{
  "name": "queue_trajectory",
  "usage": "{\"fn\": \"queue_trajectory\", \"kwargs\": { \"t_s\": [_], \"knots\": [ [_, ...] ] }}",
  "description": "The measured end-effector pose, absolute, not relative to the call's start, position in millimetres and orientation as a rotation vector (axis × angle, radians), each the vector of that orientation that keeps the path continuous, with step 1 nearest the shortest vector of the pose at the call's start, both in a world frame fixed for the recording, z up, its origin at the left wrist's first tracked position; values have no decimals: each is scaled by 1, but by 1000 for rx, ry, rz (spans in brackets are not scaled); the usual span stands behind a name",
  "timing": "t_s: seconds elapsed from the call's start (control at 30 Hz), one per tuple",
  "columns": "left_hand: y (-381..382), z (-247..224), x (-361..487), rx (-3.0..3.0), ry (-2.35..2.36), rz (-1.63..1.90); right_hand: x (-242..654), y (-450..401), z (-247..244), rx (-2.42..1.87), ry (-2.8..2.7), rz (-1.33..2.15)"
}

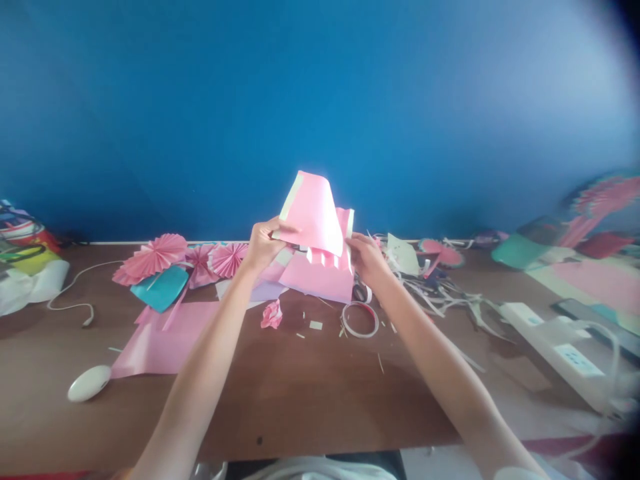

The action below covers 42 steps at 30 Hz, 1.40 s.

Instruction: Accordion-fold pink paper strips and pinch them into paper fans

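Note:
Both hands hold up a pink sheet of paper [311, 210] above the far side of the table, in front of the blue wall. Pale strips run along its side edges, and its lower right part is folded into pleats. My left hand [266, 245] pinches the left edge, thumb and fingers closed. The pleated right side is pinched in my right hand [367, 255]. Below the paper lie a roll of tape [360, 320], a crumpled pink paper [271, 314] and a small pale scrap [315, 325].
Pink paper fans [159, 257] and a teal piece [160, 288] lie at the left, by a pink sheet [160, 333] and a white mouse [90, 383]. White strips [435, 293] are heaped at the right, near a white power strip [555, 357]. A blue wall [310, 100] stands behind.

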State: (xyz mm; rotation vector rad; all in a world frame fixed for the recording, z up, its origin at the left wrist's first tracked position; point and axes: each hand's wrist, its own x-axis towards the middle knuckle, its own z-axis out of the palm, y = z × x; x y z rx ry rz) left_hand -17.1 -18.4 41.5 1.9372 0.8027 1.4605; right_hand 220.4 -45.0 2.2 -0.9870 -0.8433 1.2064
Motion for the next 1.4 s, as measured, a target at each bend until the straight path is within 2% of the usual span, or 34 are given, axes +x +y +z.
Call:
{"fn": "queue_trajectory", "kwargs": {
  "t_s": [0.3, 0.57, 0.73, 1.1, 1.4],
  "knots": [
    [-15, 47, -54, 1921, 794, 940, 235, -49, 15, -986, -927, 1017],
    [-8, 39, -46, 1821, 1014, 1049, 236, -50, 16, -995, -938, 981],
    [-9, 41, -39, 1939, 890, 1002, 234, -49, 13, -1042, -969, 965],
    [-9, 32, -19, 1881, 819, 1299, 229, -49, 13, -1074, -1050, 980],
    [-6, 29, -26, 1774, 715, 1315, 233, -47, 12, -1100, -1005, 958]
  ]
}}
